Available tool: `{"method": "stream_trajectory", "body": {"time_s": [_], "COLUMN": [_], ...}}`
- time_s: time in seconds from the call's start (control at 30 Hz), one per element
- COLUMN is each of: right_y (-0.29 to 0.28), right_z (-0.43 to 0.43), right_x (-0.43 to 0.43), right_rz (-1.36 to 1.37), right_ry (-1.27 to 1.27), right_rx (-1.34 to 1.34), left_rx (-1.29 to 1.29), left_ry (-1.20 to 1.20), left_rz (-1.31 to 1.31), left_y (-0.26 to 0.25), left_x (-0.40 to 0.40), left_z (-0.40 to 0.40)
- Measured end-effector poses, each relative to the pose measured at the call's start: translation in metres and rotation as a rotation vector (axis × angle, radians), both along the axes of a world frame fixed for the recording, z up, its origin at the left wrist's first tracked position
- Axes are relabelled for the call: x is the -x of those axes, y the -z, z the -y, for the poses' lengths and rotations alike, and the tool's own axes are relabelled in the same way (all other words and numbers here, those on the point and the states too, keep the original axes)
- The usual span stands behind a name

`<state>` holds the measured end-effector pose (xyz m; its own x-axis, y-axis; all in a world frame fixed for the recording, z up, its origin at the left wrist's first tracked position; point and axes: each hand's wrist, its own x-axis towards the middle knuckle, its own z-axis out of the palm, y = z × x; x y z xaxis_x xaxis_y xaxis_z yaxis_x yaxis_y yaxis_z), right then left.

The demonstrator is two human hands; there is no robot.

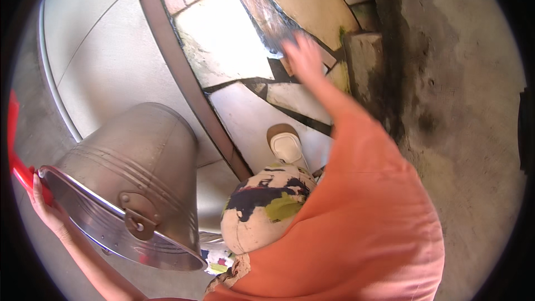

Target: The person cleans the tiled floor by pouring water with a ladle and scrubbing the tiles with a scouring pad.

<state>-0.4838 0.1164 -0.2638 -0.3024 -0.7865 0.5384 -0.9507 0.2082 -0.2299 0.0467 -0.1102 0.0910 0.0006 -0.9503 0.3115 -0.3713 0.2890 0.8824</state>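
At the far left, my left hand point(47, 211) is closed round a red plastic handle point(23, 175), touching the rim of a large metal bucket point(138, 154). The bucket is tipped over, its mouth towards me, with a riveted handle lug on its rim. My right hand point(304, 56) reaches out over wet stone paving point(309, 4) and is blurred by motion. A dark, blurred patch lies by its fingertips; whether it is a held thing, I cannot tell. Water glistens on the paving around a narrow brownish slab.
A brown tiled edging strip point(179, 67) divides the irregular paving from large pale tiles point(113, 50). On the right a stone block point(365, 62) stands beside stained concrete point(451, 92). My light shoe point(286, 144) rests on the paving, below my patterned trouser knee point(267, 205).
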Motion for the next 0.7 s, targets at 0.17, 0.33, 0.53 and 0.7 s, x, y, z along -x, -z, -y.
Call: {"method": "stream_trajectory", "body": {"time_s": [0.17, 0.33, 0.53, 0.7], "right_y": [0.037, -0.03, -0.035, -0.014], "right_z": [-0.104, 0.155, 0.098, 0.018], "right_x": [-0.069, -0.045, -0.099, -0.135], "right_rz": [0.154, 0.118, 0.256, 0.061], "right_ry": [-0.174, -0.17, -0.25, -0.74], "right_rx": [-0.092, 0.044, -0.119, -0.134], "left_rx": [0.138, 0.091, 0.073, 0.036], "left_ry": [0.001, -0.009, -0.02, -0.019], "left_rz": [0.045, 0.055, 0.107, 0.031], "left_y": [-0.01, -0.003, -0.019, -0.025], "left_x": [0.007, 0.019, 0.027, 0.044], "left_z": [-0.012, -0.011, -0.023, -0.05]}}
